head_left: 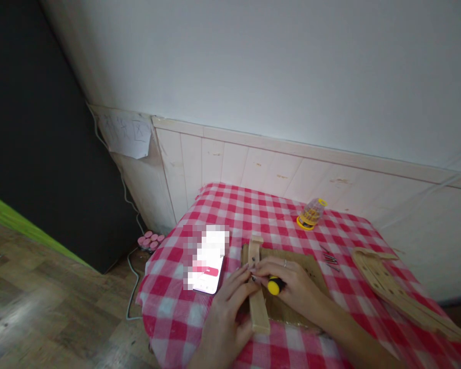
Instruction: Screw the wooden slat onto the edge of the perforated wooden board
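Note:
My right hand (pixel 292 287) is closed round a small screwdriver with a yellow and black handle (pixel 275 285), its tip pointing at a pale wooden strip (pixel 258 300). The strip lies on a brown board (pixel 292 307) on the red and white checked tablecloth (pixel 230 215). My left hand (pixel 226 312) rests on the strip's left side, fingertips pinched together close to the screwdriver tip. What the fingertips hold is too small to see. A ring shows on my right hand.
A phone (pixel 207 269) with a lit screen lies left of the strip. A yellow bit holder (pixel 311 213) stands at the back. Dark screws (pixel 330 258) lie near a perforated wooden piece (pixel 392 292) at the right. Cables run down the wall at the left.

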### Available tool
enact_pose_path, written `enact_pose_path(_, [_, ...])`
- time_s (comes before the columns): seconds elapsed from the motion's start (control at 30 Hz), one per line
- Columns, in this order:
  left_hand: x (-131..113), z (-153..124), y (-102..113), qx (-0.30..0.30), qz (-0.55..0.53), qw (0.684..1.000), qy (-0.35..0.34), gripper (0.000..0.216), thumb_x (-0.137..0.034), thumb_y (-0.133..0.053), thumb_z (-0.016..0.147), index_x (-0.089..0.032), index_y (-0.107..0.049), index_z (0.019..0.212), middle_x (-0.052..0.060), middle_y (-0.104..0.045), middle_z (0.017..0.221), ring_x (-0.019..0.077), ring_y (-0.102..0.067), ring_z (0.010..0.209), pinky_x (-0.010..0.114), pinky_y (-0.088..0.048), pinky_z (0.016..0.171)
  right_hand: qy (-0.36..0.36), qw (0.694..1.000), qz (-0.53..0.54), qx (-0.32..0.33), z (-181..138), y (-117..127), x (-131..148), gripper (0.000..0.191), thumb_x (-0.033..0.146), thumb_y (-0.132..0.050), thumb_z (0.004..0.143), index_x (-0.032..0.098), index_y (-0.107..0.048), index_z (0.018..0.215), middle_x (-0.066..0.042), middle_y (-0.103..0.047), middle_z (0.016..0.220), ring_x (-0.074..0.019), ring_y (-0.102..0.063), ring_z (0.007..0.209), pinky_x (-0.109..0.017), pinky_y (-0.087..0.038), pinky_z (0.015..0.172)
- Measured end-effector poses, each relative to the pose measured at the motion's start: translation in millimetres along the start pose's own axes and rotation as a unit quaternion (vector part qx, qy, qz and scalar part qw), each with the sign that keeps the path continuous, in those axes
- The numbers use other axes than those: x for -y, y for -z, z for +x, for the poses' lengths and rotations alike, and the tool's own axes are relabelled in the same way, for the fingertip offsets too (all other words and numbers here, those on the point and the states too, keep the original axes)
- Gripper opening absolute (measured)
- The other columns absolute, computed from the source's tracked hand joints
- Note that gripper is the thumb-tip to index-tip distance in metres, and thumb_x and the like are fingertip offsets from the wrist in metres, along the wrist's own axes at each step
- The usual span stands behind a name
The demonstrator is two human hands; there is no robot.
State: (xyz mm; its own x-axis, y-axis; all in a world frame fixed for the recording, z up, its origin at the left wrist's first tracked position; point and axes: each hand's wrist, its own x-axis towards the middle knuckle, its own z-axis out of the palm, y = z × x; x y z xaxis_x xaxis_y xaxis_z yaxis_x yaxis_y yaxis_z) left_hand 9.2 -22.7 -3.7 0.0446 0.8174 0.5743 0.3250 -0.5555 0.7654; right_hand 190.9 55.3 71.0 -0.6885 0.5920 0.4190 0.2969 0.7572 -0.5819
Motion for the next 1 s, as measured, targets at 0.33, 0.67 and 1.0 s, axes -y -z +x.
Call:
enact_pose_path(0.33, [9.6,-9.0,-10.0,-0.023,-0.069,0.993,0.090,0.068,-0.002,-0.070,0.078,-0.024,-0.058,0.141,0.013,-0.067,0.145,0.0321,-0.062,0.137,0.050,-0.054,0.113,0.009,1.000,0.012,-0.026,-0.5,0.0,7.2,0.015,0.017,-0.059,0.102,0.021,-0.073,0.098,-0.007,-0.081,0.098,-0.0187,-0.079,0.088,-0.029,-0.064,0.080])
enact_pose_path(0.67, [6.0,-4.5,-8.5,-0.014,-0.076,0.994,0.081,0.059,-0.008,-0.072,0.084,-0.024,-0.059,0.139,0.013,-0.067,0.145,0.0304,-0.063,0.136,0.050,-0.056,0.111,0.048,0.997,-0.061,-0.013,-6.7,0.8,7.4,0.029,0.011,-0.046,0.104,0.020,-0.074,0.102,-0.010,-0.081,0.101,-0.0211,-0.079,0.095,-0.032,-0.066,0.085])
enact_pose_path(1.0, [7.5,-7.2,-7.5,-0.012,-0.070,0.993,0.089,0.063,-0.007,-0.073,0.083,-0.025,-0.058,0.142,0.012,-0.065,0.147,0.0303,-0.062,0.137,0.048,-0.055,0.112,0.067,0.994,-0.071,-0.041,-5.1,3.2,9.9,0.024,0.016,-0.048,0.106,0.020,-0.071,0.100,-0.008,-0.080,0.096,-0.0184,-0.079,0.085,-0.028,-0.066,0.075])
